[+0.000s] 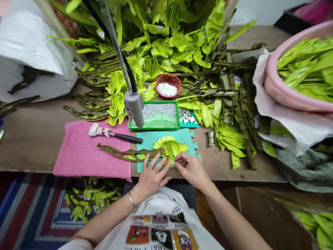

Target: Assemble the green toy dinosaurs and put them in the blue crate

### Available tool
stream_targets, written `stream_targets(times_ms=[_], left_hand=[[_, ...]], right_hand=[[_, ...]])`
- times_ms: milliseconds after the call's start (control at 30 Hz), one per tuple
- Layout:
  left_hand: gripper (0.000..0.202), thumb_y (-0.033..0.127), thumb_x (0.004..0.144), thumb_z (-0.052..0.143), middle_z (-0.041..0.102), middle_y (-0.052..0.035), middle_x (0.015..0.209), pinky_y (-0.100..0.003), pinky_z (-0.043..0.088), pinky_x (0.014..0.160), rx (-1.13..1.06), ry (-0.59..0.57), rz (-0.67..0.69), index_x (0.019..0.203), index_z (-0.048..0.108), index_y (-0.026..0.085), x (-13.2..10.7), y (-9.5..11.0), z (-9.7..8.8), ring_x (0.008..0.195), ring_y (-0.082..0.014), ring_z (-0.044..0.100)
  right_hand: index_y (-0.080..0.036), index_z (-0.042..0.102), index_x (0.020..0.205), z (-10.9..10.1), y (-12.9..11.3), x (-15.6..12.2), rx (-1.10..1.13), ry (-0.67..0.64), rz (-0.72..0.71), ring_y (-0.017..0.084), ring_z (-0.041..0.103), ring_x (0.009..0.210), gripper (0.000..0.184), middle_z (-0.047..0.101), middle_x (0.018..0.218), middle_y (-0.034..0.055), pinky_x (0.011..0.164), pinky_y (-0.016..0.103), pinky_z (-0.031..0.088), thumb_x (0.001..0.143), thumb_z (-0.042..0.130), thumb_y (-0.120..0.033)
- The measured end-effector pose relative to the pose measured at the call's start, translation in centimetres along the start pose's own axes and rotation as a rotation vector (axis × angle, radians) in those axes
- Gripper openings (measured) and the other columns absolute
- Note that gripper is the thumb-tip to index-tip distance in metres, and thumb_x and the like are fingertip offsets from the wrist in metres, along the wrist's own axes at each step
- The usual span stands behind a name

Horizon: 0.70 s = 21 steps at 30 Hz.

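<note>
A lime-green plastic shell part point(173, 147) lies on a teal foam mat point(145, 136) in front of me. Joined to it or resting against it, a long dark olive strip point(125, 154) with cut-outs reaches left over a pink towel point(70, 149). My left hand point(153, 175) lies with spread fingers at the strip's right end and the shell's lower edge. At that same edge, thumb and index finger of my right hand point(191, 170) are pinched together; whatever is between them is too small to name. A hammer point(125, 138) with a cloth-wrapped head rests on the towel.
Beyond the mat stand a green tray point(156, 127) of small metal pieces, a teal tray point(194, 122) of round discs and a red bowl point(168, 77) of white pieces. A grey-headed tool point(135, 107) hangs above. Green parts point(166, 48) pile behind; a pink basin point(273, 80) stands right.
</note>
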<state>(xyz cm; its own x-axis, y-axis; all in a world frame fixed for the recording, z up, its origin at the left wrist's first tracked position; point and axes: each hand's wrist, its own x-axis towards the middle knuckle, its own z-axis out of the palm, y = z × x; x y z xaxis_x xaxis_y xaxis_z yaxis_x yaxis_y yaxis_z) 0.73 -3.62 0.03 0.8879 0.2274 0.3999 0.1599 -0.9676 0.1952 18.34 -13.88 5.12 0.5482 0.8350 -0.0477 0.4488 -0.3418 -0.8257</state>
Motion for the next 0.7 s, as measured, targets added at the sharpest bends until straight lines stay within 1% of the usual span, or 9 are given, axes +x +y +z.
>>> stream_targets(times_ms=[33,100,167,233,333,433,500,567,700], left_hand=[[0.048,0.047,0.089,0.066,0.069,-0.0054,0.121,-0.051,0.017,0.123,-0.006,0.024,-0.009,0.132,0.062,0.027,0.1,0.0,0.1,0.128,-0.0263,0.051],[0.044,0.045,0.089,0.067,0.07,-0.0043,0.118,-0.049,0.014,0.124,-0.015,0.067,-0.02,0.129,0.064,0.027,0.3,0.1,0.4,0.127,-0.0254,0.051],[0.042,0.045,0.088,0.068,0.071,-0.0033,0.117,-0.048,0.012,0.124,-0.026,0.102,-0.019,0.126,0.066,0.026,0.4,0.0,0.6,0.125,-0.025,0.051],[0.04,0.045,0.088,0.068,0.071,-0.0025,0.116,-0.048,0.01,0.125,-0.035,0.127,-0.013,0.124,0.068,0.027,0.4,0.0,0.8,0.124,-0.0248,0.051],[0.04,0.045,0.088,0.068,0.071,-0.0021,0.116,-0.047,0.01,0.125,-0.036,0.142,-0.009,0.123,0.068,0.027,0.4,-0.1,1.0,0.123,-0.0248,0.051],[0.039,0.046,0.089,0.066,0.07,-0.0026,0.116,-0.048,0.011,0.125,-0.03,0.15,-0.011,0.122,0.069,0.028,0.4,-0.2,1.0,0.123,-0.0246,0.052],[0.038,0.047,0.088,0.066,0.07,-0.0033,0.116,-0.048,0.012,0.124,-0.031,0.156,-0.007,0.121,0.07,0.028,0.3,-0.3,1.1,0.123,-0.025,0.052],[0.04,0.047,0.088,0.066,0.07,-0.0038,0.116,-0.049,0.012,0.124,-0.026,0.155,-0.001,0.123,0.069,0.028,0.3,-0.4,1.1,0.124,-0.0254,0.052],[0.04,0.046,0.089,0.066,0.069,-0.0039,0.118,-0.049,0.011,0.124,-0.019,0.144,0.0,0.124,0.069,0.028,0.3,-0.4,1.1,0.124,-0.0255,0.052]], right_hand=[[-0.022,0.067,0.075,-1.1,-0.2,1.1,-0.046,-0.006,-0.038,0.017,0.067,0.054,0.008,0.072,0.064,0.0008,0.052,0.028,0.052,0.08,0.061,-0.021],[-0.021,0.069,0.078,-3.6,-0.6,4.7,-0.187,0.087,-0.112,0.016,0.066,0.057,0.011,0.073,0.069,0.0014,0.057,0.028,0.052,0.082,0.06,-0.025],[-0.02,0.07,0.081,-6.0,-1.0,10.1,-0.343,0.272,-0.179,0.016,0.066,0.062,0.013,0.074,0.074,0.0035,0.065,0.03,0.052,0.083,0.058,-0.025],[-0.018,0.07,0.083,-7.7,-1.3,16.8,-0.489,0.381,-0.238,0.019,0.067,0.071,0.016,0.075,0.083,0.0075,0.072,0.033,0.051,0.086,0.054,-0.022],[-0.015,0.068,0.097,-8.9,-1.0,27.0,-0.671,0.461,-0.267,0.026,0.065,0.091,0.026,0.073,0.098,0.0141,0.082,0.039,0.049,0.089,0.044,-0.015],[-0.012,0.062,0.114,-9.1,-0.5,34.6,-0.823,0.492,-0.256,0.03,0.058,0.109,0.037,0.068,0.114,0.0185,0.091,0.045,0.044,0.092,0.033,-0.009],[-0.01,0.062,0.114,-9.1,-0.2,37.5,-0.907,0.456,-0.216,0.031,0.056,0.111,0.038,0.068,0.111,0.0204,0.094,0.047,0.041,0.092,0.031,-0.007],[-0.008,0.064,0.106,-9.3,0.0,38.8,-0.946,0.416,-0.189,0.032,0.057,0.109,0.036,0.068,0.103,0.0209,0.094,0.048,0.039,0.092,0.031,-0.005],[-0.009,0.065,0.104,-10.1,-0.4,37.7,-0.988,0.42,-0.275,0.032,0.056,0.108,0.036,0.065,0.107,0.0197,0.093,0.049,0.039,0.093,0.03,-0.007]])
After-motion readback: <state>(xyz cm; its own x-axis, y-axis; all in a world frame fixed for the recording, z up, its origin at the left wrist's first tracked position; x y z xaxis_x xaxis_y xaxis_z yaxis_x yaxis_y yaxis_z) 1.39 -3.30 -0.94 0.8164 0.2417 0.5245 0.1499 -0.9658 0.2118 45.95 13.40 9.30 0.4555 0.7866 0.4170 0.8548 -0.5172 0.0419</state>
